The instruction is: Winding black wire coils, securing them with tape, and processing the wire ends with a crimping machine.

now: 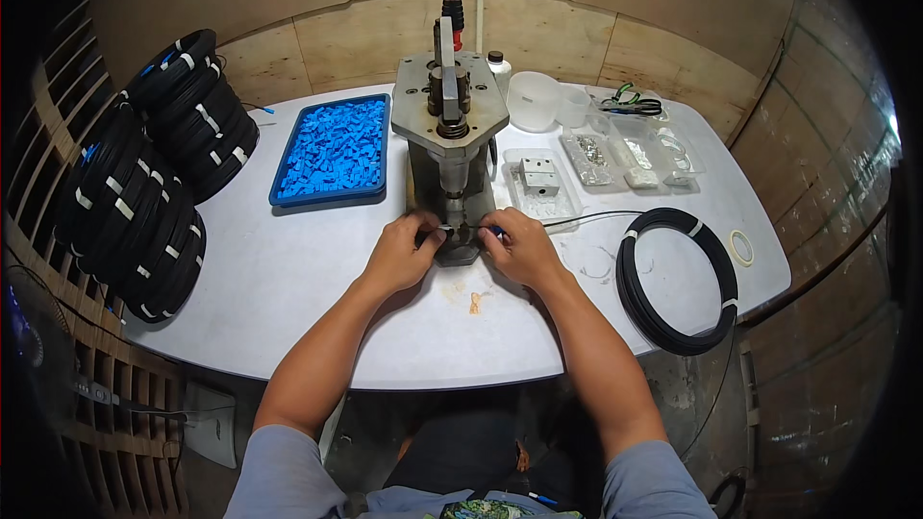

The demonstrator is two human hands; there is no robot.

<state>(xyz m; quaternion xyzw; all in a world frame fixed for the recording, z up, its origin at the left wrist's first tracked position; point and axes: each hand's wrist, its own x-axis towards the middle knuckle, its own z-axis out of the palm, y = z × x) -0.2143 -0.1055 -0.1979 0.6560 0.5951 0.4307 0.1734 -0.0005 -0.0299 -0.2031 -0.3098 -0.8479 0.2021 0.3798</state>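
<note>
A metal hand press [450, 96] with an upright lever stands at the middle of the table. At its base, my left hand [402, 250] is closed in a pinch beside the ram. What it pinches is too small and too covered by the fingers to name. Across the ram, my right hand [525, 246] grips a black cable [586, 218], with a bit of blue showing at the fingertips. That cable runs rightward to a black coil [630, 274] bound with white tape, lying on the table's right side.
A blue tray [279, 194] full of small blue pieces sits left of the press. Stacked black cable coils [135, 221] stand at the far left. Clear boxes of small parts [588, 159], a metal block [539, 176], plastic tubs [534, 101] and a tape roll [741, 248] are at right.
</note>
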